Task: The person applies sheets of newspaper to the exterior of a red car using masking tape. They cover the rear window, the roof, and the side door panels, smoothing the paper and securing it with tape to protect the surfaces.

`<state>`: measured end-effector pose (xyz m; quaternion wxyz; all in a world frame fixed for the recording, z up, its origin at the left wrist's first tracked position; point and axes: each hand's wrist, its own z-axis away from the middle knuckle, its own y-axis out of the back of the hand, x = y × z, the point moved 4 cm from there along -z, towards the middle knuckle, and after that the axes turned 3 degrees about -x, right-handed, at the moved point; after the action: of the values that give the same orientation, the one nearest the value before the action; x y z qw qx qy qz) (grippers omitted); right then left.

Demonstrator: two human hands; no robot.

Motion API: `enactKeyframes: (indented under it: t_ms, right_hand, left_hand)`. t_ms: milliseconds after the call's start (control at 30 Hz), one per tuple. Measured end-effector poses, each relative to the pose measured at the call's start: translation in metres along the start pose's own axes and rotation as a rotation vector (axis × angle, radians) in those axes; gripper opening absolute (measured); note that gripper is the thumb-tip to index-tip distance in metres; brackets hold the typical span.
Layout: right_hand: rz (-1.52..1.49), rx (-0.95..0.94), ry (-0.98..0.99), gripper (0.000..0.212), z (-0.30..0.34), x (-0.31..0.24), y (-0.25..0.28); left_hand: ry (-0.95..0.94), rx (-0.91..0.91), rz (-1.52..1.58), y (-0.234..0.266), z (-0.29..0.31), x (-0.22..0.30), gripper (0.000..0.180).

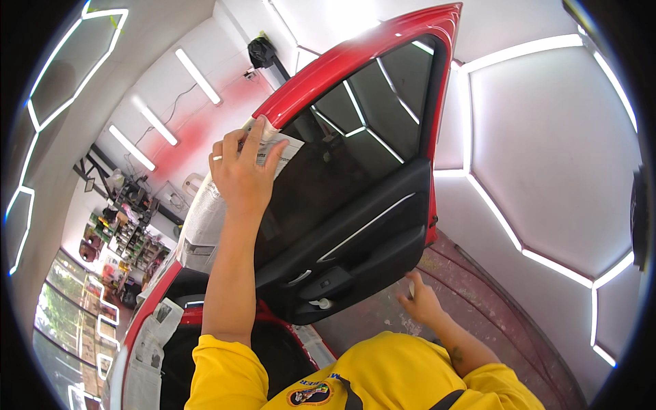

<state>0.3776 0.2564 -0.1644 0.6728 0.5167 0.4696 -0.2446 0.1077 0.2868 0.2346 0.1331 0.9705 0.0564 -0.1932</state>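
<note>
A red car door [342, 51] with a dark window [342, 157] and a black inner panel [369, 253] stands swung open in front of me. My left hand [242, 171], with a ring on one finger, presses on the upper edge of its frame. The index finger is stretched over a pale strip of tape [270, 128], and the thumb stands apart over the glass beside it. Newspaper [203, 208] covers the frame below and pokes out past the thumb. My right hand [421, 303] is low by the door's bottom corner, fingers curled around something small and pale, mostly hidden.
A white bottle-like item [321, 303] rests in the door's pocket. More newspaper [152, 345] masks the red car body at lower left. A shelf of supplies [133, 236] stands at the back left. Bright tube lights line white walls, and the floor [471, 294] is paint-stained.
</note>
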Motion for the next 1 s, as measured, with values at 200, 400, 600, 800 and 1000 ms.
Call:
enactKeyframes:
  t_ms: [200,400,600,800,1000]
  right_hand:
    - [-0.042,-0.091,-0.223,0.076,0.024,0.045,0.031]
    - [-0.488,-0.235,0.245,0.098,0.006,-0.013,0.056]
    - [-0.608,-0.359,0.270,0.097,-0.012,-0.017,0.032]
    - [-0.517,-0.533,0.076,0.099,-0.006,0.017,0.014]
    - [-0.465,-0.593,0.031,0.096,0.004,0.038,0.005]
  left_hand:
    - [0.166,0.037,0.319,0.048,0.094,0.076,0.064]
    - [0.610,-0.394,0.721,0.055,0.189,0.171,0.039]
    - [0.676,-0.262,0.465,0.087,0.199,0.112,0.038]
    - [0.702,0.010,-0.011,0.127,0.168,-0.037,0.041]
    - [0.598,-0.197,-0.167,0.096,0.169,-0.111,0.051]
